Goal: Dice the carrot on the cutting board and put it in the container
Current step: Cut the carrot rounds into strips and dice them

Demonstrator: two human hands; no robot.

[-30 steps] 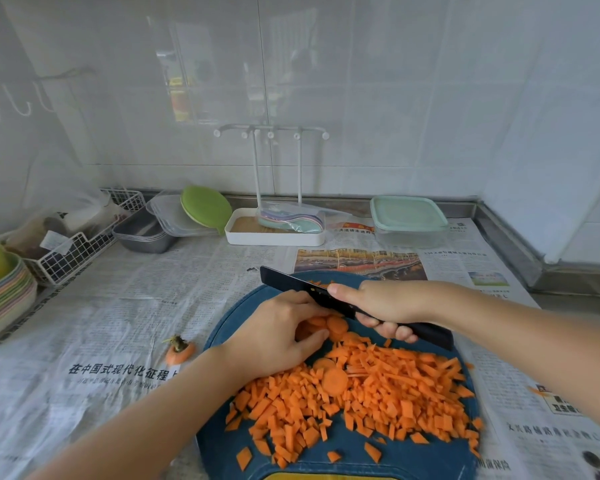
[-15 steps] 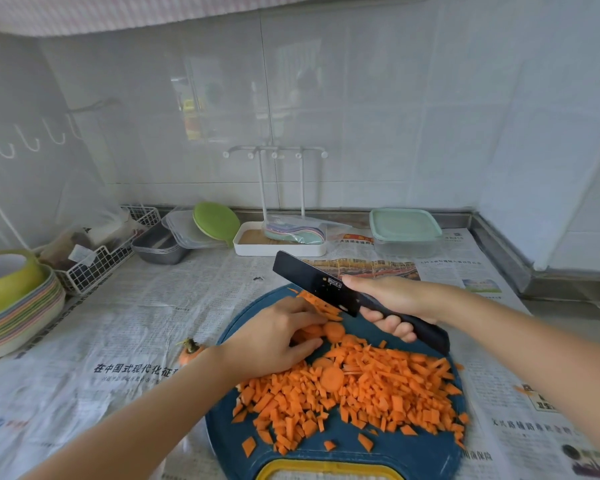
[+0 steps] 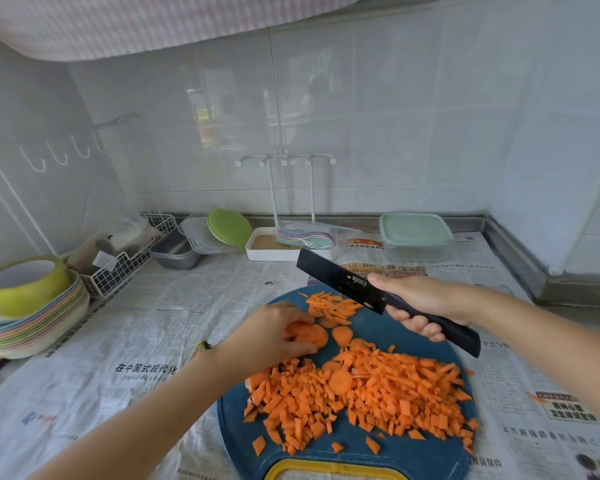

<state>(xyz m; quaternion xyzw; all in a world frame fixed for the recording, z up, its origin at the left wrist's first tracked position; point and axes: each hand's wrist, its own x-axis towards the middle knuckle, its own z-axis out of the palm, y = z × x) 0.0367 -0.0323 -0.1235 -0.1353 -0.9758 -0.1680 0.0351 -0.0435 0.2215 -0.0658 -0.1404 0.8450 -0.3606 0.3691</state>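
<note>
Head view: carrot on the blue cutting board (image 3: 378,329).
Left grip (image 3: 267,337) pinches carrot slices (image 3: 307,336); right grip (image 3: 426,299) clasps a black knife (image 3: 340,278), blade lifted. Diced carrot (image 3: 361,396) lies just nearer than both grips. Newspaper (image 3: 136,323) left of the left grip reads "在中国式现代化".

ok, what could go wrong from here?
1. Left hand pinches the slices close to the raised knife; a quick chop could nick fingertips.
2. Dice reach the board's right edge; some could spill onto the newspaper.
3. Container at the back has its lid on; transfer stalls until it is opened.
</note>
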